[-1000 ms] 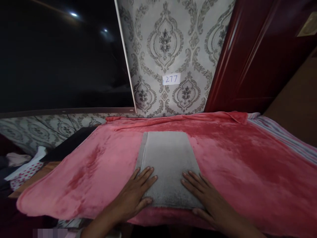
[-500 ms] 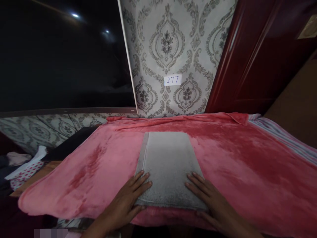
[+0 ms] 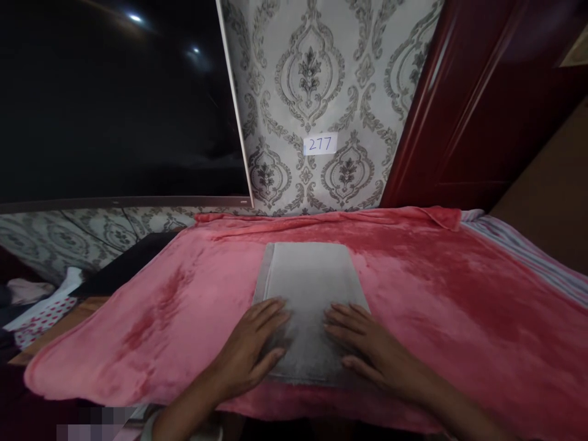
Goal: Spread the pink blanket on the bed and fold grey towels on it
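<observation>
A grey, soft-looking folded cloth point(image 3: 312, 275), perhaps a towel, lies as a flat rectangle on the pink-red plush blanket point(image 3: 197, 306). A paler seam runs down its left side. My left hand point(image 3: 252, 343) is over the cloth's left near part, fingers stretched out and thumb apart. Over the right near part is my right hand point(image 3: 367, 343), fingers likewise extended toward the middle. Both hands are slightly blurred; whether they press on the cloth or hover just above it I cannot tell. The cloth's near corners are partly hidden by the hands.
Behind the blanket is a patterned wall with a paper label point(image 3: 320, 144) reading 277. A large black screen point(image 3: 114, 110) stands at the left, a dark red wooden panel point(image 3: 463, 122) at the right. Striped fabric point(image 3: 528, 251) shows at the right edge, dotted fabric point(image 3: 43, 321) at the left.
Both hands have moved inward and slightly farther up the cloth from its side edges. The grey cloth keeps its place and shape on the blanket.
</observation>
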A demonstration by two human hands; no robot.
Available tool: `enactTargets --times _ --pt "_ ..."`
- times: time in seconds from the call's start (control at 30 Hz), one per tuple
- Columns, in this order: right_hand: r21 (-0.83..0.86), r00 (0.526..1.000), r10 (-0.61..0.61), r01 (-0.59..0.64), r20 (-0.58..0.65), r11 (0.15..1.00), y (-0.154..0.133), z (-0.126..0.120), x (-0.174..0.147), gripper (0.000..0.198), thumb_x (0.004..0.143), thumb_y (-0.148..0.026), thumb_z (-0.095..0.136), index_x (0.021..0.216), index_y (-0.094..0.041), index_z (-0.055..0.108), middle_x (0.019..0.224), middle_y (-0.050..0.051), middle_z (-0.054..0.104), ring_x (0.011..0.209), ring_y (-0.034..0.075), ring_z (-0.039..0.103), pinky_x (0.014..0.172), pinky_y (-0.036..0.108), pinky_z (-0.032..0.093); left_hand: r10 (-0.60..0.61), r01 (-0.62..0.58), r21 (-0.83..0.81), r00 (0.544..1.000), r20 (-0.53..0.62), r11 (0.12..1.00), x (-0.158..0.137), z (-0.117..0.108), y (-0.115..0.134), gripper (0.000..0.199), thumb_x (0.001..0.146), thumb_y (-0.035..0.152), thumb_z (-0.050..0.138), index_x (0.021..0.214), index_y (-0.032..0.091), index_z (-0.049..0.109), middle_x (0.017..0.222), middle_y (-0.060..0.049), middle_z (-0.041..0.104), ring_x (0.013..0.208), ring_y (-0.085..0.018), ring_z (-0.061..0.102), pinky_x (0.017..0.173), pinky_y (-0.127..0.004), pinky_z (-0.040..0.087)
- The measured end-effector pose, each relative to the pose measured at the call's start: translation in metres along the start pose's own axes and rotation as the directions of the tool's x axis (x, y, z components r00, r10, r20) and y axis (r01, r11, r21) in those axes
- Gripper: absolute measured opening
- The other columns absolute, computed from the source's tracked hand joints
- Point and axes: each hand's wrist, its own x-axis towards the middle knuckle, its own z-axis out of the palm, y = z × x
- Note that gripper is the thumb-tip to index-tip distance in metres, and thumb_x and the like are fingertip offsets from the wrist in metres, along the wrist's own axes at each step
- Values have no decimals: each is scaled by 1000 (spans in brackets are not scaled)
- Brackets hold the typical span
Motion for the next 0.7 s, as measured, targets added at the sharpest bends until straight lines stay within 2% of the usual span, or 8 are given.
enactTargets --times 0.07,0.17,0.3,0.4,0.47,0.57,0.7 --pt "25 996 -77 76 48 997 -6 -1 24 56 104 -56 44 154 -30 46 161 5 36 151 24 26 126 53 15 -3 4 -18 999 35 1000 16 5 1 65 102 40 47 162 30 23 167 -7 29 151 -27 32 121 -51 35" --pt "52 986 -143 139 84 989 -10 3 50 62 102 -60 44 155 -27 43 162 8 33 152 26 24 126 55 12 -20 27 -69 993 113 997 39 11 -3 68 103 44 43 163 30 14 169 -7 23 154 -26 27 123 -51 32" --pt "66 988 -139 135 60 989 -8 10 59 67 101 -63 43 158 -28 39 164 9 28 153 29 18 124 56 13 -39 70 -134 974 225 989 73 21 -14 65 104 51 35 163 27 19 168 -9 26 155 -24 24 125 -51 26" --pt "76 989 -143 140 43 987 -6 12 56 59 103 -60 41 153 -30 47 159 6 40 152 28 23 124 54 14 -24 68 -124 946 323 990 103 32 -26 65 104 55 31 162 27 23 168 -9 24 155 -24 21 126 -52 21" --pt "80 989 -142 138 50 987 -6 12 55 55 104 -58 39 151 -31 50 158 4 42 151 27 25 125 53 13 -41 65 -56 933 358 996 124 39 -35 63 103 55 35 160 30 29 168 -8 24 156 -26 19 125 -57 17" --pt "88 989 -121 114 79 990 -5 10 55 54 105 -57 37 152 -32 47 161 2 36 152 25 21 125 53 11 -140 113 100 936 324 989 149 47 -50 64 99 55 46 158 31 36 168 -9 23 156 -34 14 123 -65 12" --pt "107 990 -119 110 81 988 -5 9 56 55 105 -59 38 153 -34 46 162 2 35 153 24 20 124 52 12 -342 293 222 911 229 930 161 50 -62 73 96 63 47 158 26 36 168 -14 21 155 -42 12 122 -66 12"
